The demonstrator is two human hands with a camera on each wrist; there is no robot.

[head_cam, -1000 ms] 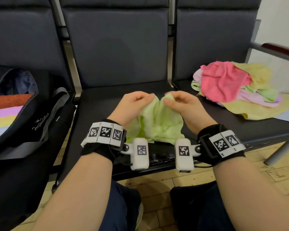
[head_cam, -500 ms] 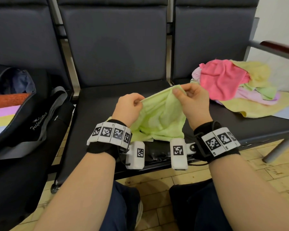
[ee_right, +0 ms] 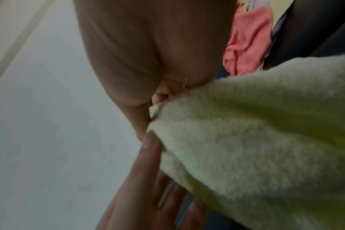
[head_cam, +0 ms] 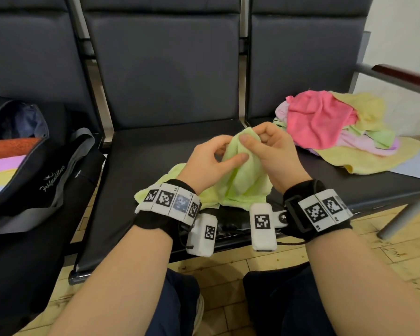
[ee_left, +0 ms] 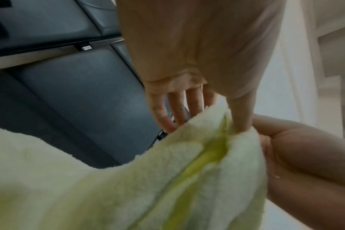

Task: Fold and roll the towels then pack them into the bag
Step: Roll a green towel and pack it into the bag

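On the middle seat point(head_cam: 155, 151), between the bag point(head_cam: 34, 170) at left and the unsorted pile point(head_cam: 337, 127) at right, the green towel point(head_cam: 240, 180) hangs bunched, left hand point(head_cam: 209, 161) and right hand point(head_cam: 274, 154) pinching its raised top edge, seemingly to align corners for folding.

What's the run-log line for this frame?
stage: folding | left hand: pinches light green towel | right hand: pinches same towel's top edge | towel pile: on right seat | black bag: open, left seat
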